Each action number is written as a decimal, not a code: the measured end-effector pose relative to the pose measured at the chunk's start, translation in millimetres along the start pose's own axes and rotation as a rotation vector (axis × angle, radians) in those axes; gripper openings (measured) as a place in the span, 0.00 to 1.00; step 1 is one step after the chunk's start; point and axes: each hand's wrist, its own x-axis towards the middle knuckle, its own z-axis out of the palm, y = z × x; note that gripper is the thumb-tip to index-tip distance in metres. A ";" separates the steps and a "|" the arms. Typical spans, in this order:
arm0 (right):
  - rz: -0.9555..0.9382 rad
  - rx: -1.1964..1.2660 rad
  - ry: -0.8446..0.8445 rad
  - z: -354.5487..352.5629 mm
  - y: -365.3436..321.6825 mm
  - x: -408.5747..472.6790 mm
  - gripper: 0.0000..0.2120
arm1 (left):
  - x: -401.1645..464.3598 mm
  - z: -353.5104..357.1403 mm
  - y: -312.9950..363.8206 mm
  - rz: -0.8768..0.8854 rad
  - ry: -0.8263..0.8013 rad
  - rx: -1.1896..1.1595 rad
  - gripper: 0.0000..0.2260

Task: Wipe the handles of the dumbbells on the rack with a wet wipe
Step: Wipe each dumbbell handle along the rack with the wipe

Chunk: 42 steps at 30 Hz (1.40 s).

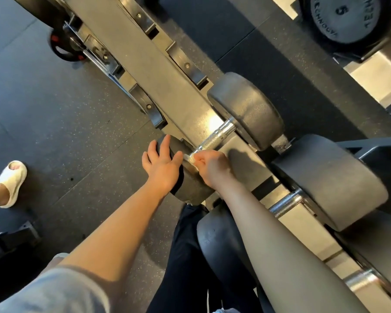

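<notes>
We see one dumbbell (235,123) lying across the rack (149,71); a second dumbbell (321,184) just right; a sandal (11,181) on the floor (54,114), far left.

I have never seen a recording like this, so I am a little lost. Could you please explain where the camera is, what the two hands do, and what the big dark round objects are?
There is one picture, from a camera worn on the person's head, looking down. The dark round objects are the ends of a dumbbell resting on a metal rack. The left hand lies open on the near end, steadying it. The right hand pinches a white wet wipe against the shiny handle. Another dumbbell sits beside it.
</notes>
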 end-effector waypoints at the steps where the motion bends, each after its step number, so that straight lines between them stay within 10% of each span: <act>1: 0.020 0.042 0.021 -1.1 -5.3 1.7 0.12 | 0.8 0.0 -0.8 0.003 -0.003 -0.009 0.24; 8: 0.189 -0.189 -0.145 -13.7 -25.6 5.3 0.11 | 0.6 -1.8 -1.8 0.012 -0.047 -0.034 0.24; 14: 0.027 0.018 0.089 -40.3 -40.1 -43.3 0.19 | -17.5 -26.3 -4.2 0.040 -0.142 -0.126 0.28; 21: 0.078 0.223 0.003 -59.4 -98.5 -81.0 0.07 | -91.1 -110.6 -50.1 0.033 0.176 -0.566 0.05; 27: 0.005 0.068 0.039 -63.0 -199.5 -55.1 0.10 | -78.1 -190.9 -74.2 0.016 0.357 -0.440 0.02; 32: 0.026 0.063 0.113 -52.9 -273.6 1.7 0.10 | -14.5 -254.9 -61.9 0.170 0.204 -0.294 0.04; 42: 0.295 0.441 0.304 -37.1 -385.2 134.9 0.08 | 82.2 -447.8 -87.3 0.204 0.309 -0.292 0.10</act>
